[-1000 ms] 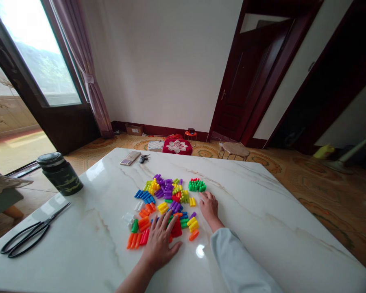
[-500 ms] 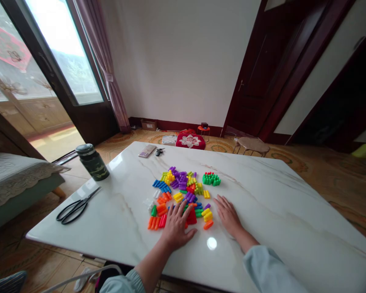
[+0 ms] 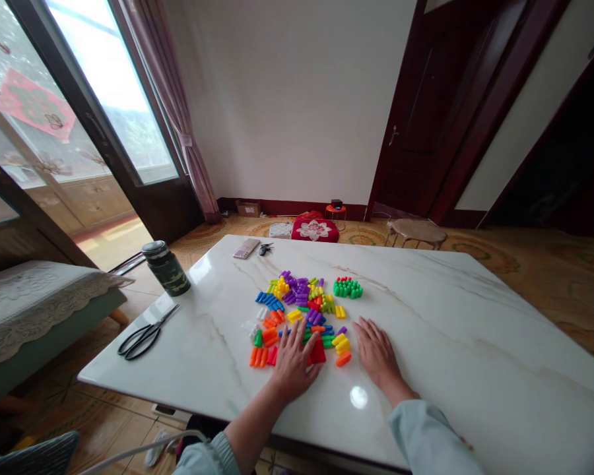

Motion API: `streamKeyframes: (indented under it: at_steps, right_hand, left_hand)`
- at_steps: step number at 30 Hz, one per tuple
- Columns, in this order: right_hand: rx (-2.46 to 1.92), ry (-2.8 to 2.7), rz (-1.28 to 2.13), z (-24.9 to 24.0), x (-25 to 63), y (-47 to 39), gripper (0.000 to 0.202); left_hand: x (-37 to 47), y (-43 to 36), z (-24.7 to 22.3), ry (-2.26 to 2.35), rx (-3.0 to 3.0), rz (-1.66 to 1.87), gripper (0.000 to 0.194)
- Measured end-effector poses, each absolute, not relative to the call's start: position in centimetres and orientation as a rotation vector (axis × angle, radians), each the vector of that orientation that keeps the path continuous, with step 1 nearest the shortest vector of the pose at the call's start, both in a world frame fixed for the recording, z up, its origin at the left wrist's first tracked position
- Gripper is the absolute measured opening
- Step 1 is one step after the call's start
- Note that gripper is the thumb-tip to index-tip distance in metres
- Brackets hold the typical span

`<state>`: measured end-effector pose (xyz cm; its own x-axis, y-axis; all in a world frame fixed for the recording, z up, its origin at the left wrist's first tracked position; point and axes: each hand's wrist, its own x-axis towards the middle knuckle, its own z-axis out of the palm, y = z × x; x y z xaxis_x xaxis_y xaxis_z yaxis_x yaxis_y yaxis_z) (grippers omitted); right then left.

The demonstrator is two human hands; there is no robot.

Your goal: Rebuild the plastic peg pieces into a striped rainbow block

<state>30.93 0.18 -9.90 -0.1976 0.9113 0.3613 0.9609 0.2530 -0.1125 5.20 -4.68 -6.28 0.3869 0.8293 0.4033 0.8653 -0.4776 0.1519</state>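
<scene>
Colourful plastic building pieces (image 3: 300,298) lie in a loose pile on the white marble-patterned table (image 3: 455,343). Over the near side of this pile rests my left hand (image 3: 293,361), palm down with fingers spread, hiding part of the red pieces (image 3: 319,353) under it. My right hand (image 3: 379,355) lies flat on the tabletop just right of the pile, fingers stretched out and holding nothing. Closest to it are yellow pieces (image 3: 341,343) and an orange piece (image 3: 343,359). A separate cluster of green pieces with some red tops (image 3: 348,287) stands farther back.
Black-handled scissors (image 3: 147,334) and a dark lidded jar (image 3: 166,269) are on the table's left side. A phone (image 3: 246,249) and keys (image 3: 265,249) lie near the far edge. Beyond the table are a stool (image 3: 416,231) and a red cushion (image 3: 315,229).
The whole view has shifted, so the table and its things appear slightly farther right. Both hands keep nearly the same place beside and over the pieces.
</scene>
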Motion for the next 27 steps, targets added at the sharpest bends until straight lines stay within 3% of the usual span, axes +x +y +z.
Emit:
streamKeyframes:
  at_steps: [9,16,27]
  right_hand:
    - [-1.721,-2.18,-0.176,-9.7,30.8,0.1,0.049]
    - [-1.723,-2.167,-0.164,-9.6,30.6,0.0,0.049]
    - [-1.738,-2.183,-0.18,-9.5,30.6,-0.1,0.049]
  left_hand:
    - [3.4,-5.4,-5.1,-1.565,-2.492,-0.722,0.054]
    - [-2.0,-6.6,-4.1,-2.026,-1.957,-0.79,0.027]
    - [-2.6,-5.3,-4.8,-2.233,-1.79,-0.603,0.022]
